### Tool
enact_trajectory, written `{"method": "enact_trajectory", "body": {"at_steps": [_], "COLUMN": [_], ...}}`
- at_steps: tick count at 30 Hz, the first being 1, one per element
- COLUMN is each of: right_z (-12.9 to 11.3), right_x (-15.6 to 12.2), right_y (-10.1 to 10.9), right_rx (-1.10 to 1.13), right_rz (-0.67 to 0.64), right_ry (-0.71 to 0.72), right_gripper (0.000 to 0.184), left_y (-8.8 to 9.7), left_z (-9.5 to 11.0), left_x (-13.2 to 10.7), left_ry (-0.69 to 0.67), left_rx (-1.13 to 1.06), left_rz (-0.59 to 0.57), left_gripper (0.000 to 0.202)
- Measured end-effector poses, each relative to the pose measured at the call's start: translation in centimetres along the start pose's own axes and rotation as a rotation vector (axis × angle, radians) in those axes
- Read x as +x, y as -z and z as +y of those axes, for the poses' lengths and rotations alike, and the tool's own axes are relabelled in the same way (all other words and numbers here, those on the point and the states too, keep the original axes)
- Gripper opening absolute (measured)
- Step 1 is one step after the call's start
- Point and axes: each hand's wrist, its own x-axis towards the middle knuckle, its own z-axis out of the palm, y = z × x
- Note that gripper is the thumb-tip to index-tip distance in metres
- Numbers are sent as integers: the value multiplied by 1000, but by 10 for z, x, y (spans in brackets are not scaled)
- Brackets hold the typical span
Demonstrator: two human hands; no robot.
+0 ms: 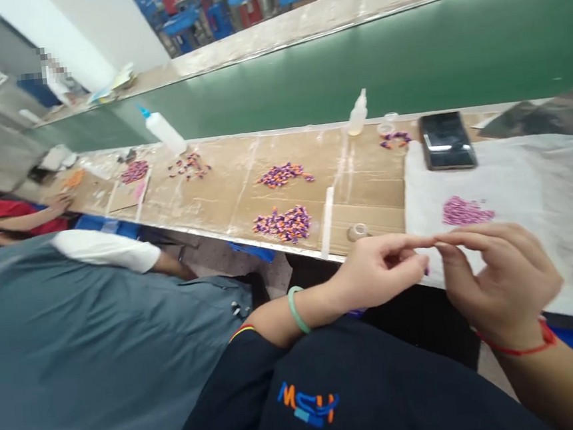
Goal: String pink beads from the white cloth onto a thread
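Note:
My left hand (pixel 381 270) and my right hand (pixel 502 276) meet fingertip to fingertip at the near edge of the bench. Both are pinched together around a tiny purple piece (pixel 427 270) that barely shows between them. Just beyond my fingers a small heap of purple pieces (pixel 464 211) lies on a white cloth (pixel 539 186). A green bangle sits on my left wrist and a red string on my right.
A black phone (pixel 446 139) lies on the cloth's far end. Piles of purple-orange pieces (pixel 283 223) dot the cardboard-covered bench (pixel 364 188), with two squeeze bottles (pixel 358 114) and a tape roll (pixel 357 231). A green conveyor belt (pixel 403 57) runs behind. A co-worker in grey (pixel 77 340) sits at my left.

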Motion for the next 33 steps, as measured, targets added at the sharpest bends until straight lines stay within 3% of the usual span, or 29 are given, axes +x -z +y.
{"method": "enact_trajectory", "body": {"at_steps": [6,12,17,21,25,29,33], "right_z": [13,6,-3,-6,-6,-15,-27], "right_x": [3,-1,-4,-2,-3,-6,0], "right_y": [-8,-10,-15,-18,-21,-22,-19], "right_rx": [-1,35,206,185,179,217,258], "right_rz": [0,10,45,65,95,68,0], "right_ry": [86,-46,-181,-110,-82,-175,-240], "right_gripper": [14,9,8,10,11,11,12], "left_y": [3,2,1,1,1,-2,-1], "left_z": [-1,-1,-4,-8,-11,-11,-9], "left_x": [-2,1,9,10,10,9,8], "left_ry": [-12,-2,89,98,142,67,-49], "left_rx": [24,-2,-293,-361,-401,-357,-215], "left_rz": [4,-14,17,59,53,86,202], "left_gripper": [35,33,26,46,55,53,40]}}
